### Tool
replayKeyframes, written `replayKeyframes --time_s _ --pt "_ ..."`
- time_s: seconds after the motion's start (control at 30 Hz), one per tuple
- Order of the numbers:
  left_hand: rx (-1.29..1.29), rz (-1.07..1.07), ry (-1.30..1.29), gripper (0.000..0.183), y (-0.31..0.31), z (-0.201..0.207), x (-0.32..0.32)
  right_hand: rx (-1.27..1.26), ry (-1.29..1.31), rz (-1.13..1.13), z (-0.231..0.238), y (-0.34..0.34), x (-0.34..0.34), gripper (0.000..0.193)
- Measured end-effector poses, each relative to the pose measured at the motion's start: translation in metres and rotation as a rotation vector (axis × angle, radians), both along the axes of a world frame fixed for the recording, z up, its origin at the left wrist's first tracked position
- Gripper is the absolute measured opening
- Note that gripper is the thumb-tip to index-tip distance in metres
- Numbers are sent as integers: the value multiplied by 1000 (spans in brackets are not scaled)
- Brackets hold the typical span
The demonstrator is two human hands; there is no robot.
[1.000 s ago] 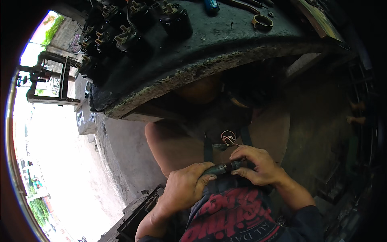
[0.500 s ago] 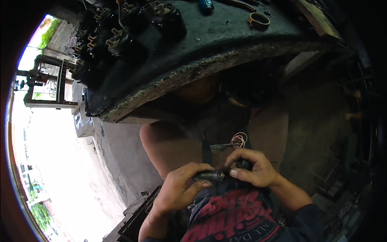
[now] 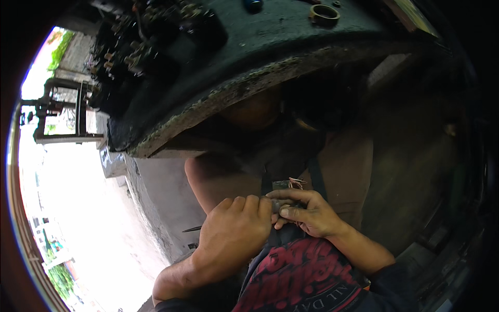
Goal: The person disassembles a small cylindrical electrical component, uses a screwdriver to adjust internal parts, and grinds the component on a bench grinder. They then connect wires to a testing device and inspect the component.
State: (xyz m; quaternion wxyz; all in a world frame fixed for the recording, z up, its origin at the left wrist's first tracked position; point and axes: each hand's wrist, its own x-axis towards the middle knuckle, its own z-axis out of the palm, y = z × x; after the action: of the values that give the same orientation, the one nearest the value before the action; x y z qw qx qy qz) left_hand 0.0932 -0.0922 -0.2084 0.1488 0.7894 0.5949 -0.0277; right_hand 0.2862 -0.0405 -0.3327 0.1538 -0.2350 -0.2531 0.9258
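My left hand (image 3: 234, 226) is closed in a fist, knuckles up, over the lap. A thin dark pointed rod (image 3: 192, 229) sticks out on its left side; the rest of what the fist grips is hidden. Against it, my right hand (image 3: 312, 210) pinches a small grey cylindrical piece (image 3: 278, 206) between thumb and fingers. The two hands meet at this piece. Just beyond them, a bundle of thin copper-coloured wires (image 3: 296, 183) lies over the lap between the thighs.
A dark workbench with a rough, worn edge (image 3: 249, 86) curves across in front. Several black cylindrical motor-like parts with metal terminals (image 3: 202, 26) crowd its left end. A brass-coloured ring (image 3: 325, 15) and a blue cylinder (image 3: 253, 4) lie farther right. Bright daylight enters at left.
My left hand has turned over into a fist and moved right, against the right hand. The dark cylinder it held is hidden now, and a pointed rod shows at its left.
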Motion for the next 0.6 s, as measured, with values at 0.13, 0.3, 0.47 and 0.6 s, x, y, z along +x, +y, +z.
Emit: replayKeyframes --time_s 0.13,0.3,0.47,0.6 --pt "-17 23 10 20 4 3 2 -47 12 -57 -6 -3 1 42" --pt "-33 196 -57 28 0 -4 8 23 -14 -61 -12 -3 3 40" --pt "43 163 -79 33 -2 -1 5 12 23 -97 -12 0 -2 37" --pt "-37 197 -171 43 -6 -1 -3 88 -19 -84 -10 5 -1 37"
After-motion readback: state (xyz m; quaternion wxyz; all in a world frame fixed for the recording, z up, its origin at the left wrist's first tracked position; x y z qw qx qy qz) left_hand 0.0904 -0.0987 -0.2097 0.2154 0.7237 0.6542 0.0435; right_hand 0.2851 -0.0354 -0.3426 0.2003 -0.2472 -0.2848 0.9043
